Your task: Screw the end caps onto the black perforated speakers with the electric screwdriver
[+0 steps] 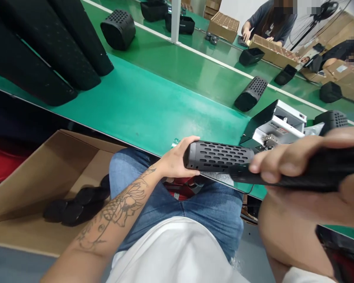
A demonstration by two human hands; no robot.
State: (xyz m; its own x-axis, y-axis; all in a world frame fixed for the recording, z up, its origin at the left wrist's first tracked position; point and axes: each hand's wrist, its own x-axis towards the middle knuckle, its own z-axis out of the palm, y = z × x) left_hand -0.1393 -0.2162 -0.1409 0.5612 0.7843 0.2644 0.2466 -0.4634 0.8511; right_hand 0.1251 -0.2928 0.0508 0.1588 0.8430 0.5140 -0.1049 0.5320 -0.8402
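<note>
A long black perforated speaker shell [221, 156] lies level above my lap, at the near edge of the green conveyor belt [153, 98]. My left hand [177, 159] is closed round its left end. My right hand [286, 163] grips its right part, very close to the camera and blurred, with fingers wrapped over the dark casing. A small metal and white device [279, 127] stands on the belt just behind the shell.
Several black perforated shells [250, 93] lie on the belt; long black ones [41, 51] are stacked at far left. A cardboard box [47, 184] by my left knee holds black round parts [76, 204]. Across the belt, other people [271, 23] work beside cardboard boxes [222, 25].
</note>
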